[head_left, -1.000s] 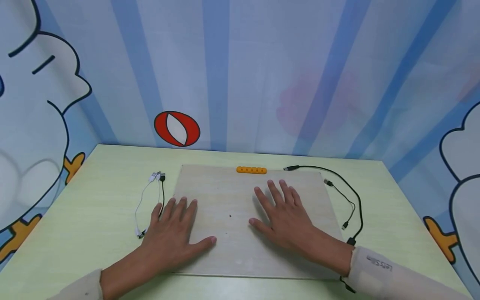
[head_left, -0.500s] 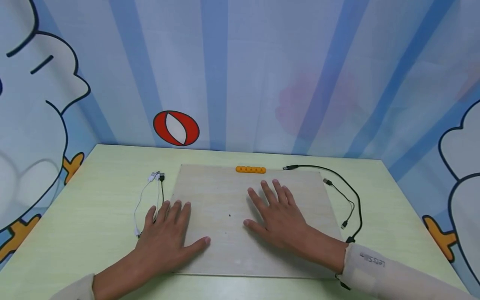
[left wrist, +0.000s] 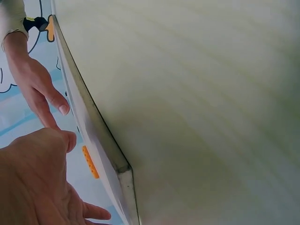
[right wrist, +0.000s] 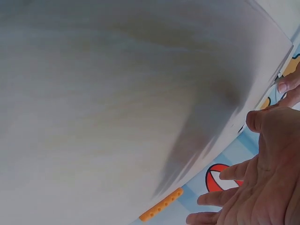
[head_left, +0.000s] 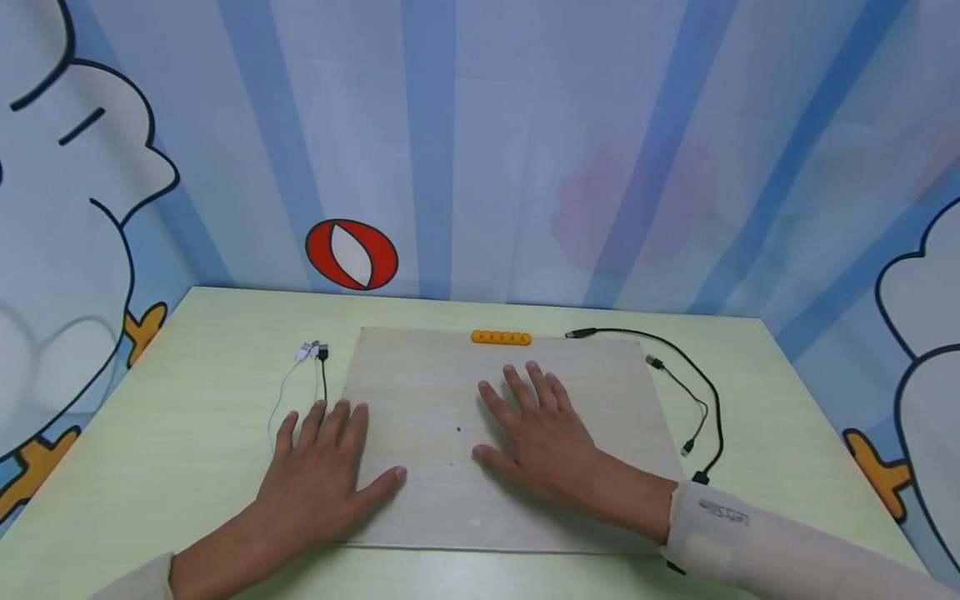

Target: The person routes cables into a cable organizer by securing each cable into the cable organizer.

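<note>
My left hand [head_left: 315, 475], fingers spread, is over the left edge of a pale flat board [head_left: 420, 508] and holds nothing. Beyond its fingertips lie a white cable [head_left: 281, 396] and a black-plugged cable [head_left: 324, 367], partly hidden by the hand. Above the board's right half is my right hand [head_left: 543, 437], also spread and holding nothing; the right wrist view shows its shadow on the board below. An orange strip with a row of bumps [head_left: 501, 337] sits at the board's far edge.
To the right of the board lie a long thick black cable [head_left: 716, 400] and a short black cable [head_left: 701, 408]. The pale green table [head_left: 787, 467] ends at a blue striped printed backdrop [head_left: 495, 167] behind and at the sides.
Both hands have drifted to the left, still spread. The left hand now covers the near ends of the cables on the left. Cables, board and orange strip have stayed in place.
</note>
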A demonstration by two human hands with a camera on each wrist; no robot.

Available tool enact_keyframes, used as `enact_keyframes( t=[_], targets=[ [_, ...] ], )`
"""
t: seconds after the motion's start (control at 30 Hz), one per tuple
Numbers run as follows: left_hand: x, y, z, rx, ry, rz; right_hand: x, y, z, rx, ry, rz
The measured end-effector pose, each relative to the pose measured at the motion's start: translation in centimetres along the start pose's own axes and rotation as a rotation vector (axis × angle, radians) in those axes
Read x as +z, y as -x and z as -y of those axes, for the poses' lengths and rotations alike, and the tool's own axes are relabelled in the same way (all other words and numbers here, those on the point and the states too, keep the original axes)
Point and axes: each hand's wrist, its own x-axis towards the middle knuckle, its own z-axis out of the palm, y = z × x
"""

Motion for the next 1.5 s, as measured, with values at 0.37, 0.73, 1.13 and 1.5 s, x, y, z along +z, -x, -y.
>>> enact_keyframes(
  t=[0.37, 0.73, 1.13, 1.5],
  targets=[
    [0.0, 0.3, 0.5, -0.017, -0.01, -0.001, 0.8, -0.1, 1.5, -0.051, 0.023, 0.043],
    [-0.3, 0.7, 1.3, -0.051, -0.033, -0.018, 0.6, -1.2, 2.3, -0.101, 0.009, 0.01],
    [-0.7, 1.4, 2.1, -0.067, -0.007, -0.047, 0.0, -2.3, 3.1, -0.135, 0.042, 0.023],
    [-1.1, 1.7, 2.8, -0.063, 0.011, -0.073, 0.3, -3.6, 3.6, -0.136, 0.02, 0.028]
  ],
)
